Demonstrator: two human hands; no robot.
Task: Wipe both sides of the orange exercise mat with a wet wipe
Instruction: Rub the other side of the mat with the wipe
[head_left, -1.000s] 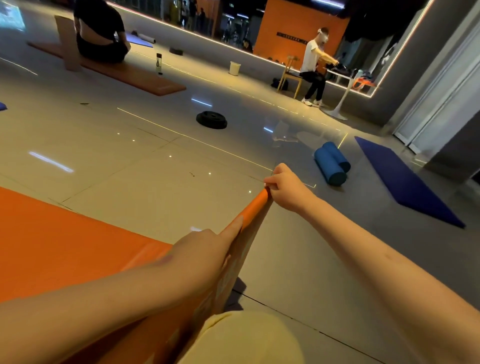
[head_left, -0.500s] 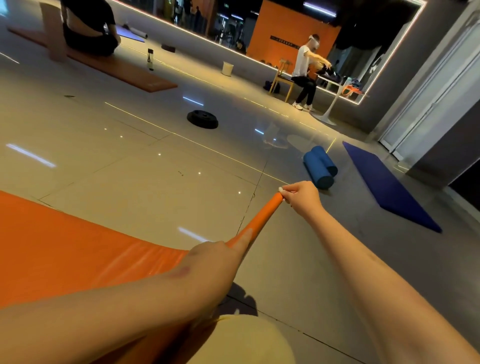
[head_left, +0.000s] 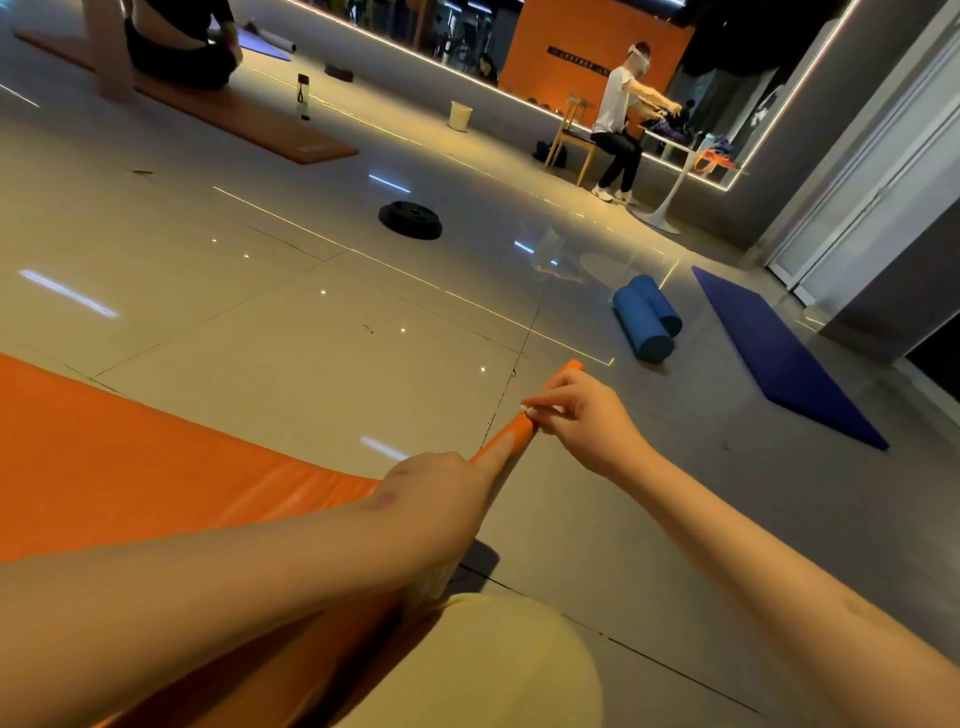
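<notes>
Glossy grey tiled floor (head_left: 260, 312), ceiling lights reflected in it.

Orange exercise mat (head_left: 130, 457), smooth and padded: spread flat on the floor at lower left. Its right-hand edge is lifted clear of the tiles and stands as a narrow ridge running away from the person to a rounded corner.

Dark blue flat mat (head_left: 779, 353): on the floor at far right, well apart from the orange one.

Knee in pale yellow cloth (head_left: 493, 665): bottom centre, just beside the raised edge.

Two blue foam rollers (head_left: 641, 322): lying side by side, touching, between the mat corner and the blue mat.

Black round weight plate (head_left: 410, 221): flat on the floor, mid-distance.

Left hand (head_left: 441, 499): on the raised edge, near the knee. Grip closed round the edge, forefinger laid straight along the top of the ridge. Fingers underneath are hidden.

Right hand (head_left: 587, 426): further along the same edge, short of the corner. Grip pinched, thumb and fingertips pressing a wad against the ridge.

White wet wipe (head_left: 529, 410): crumpled small, only a sliver visible between the right fingertips and the mat edge.
</notes>
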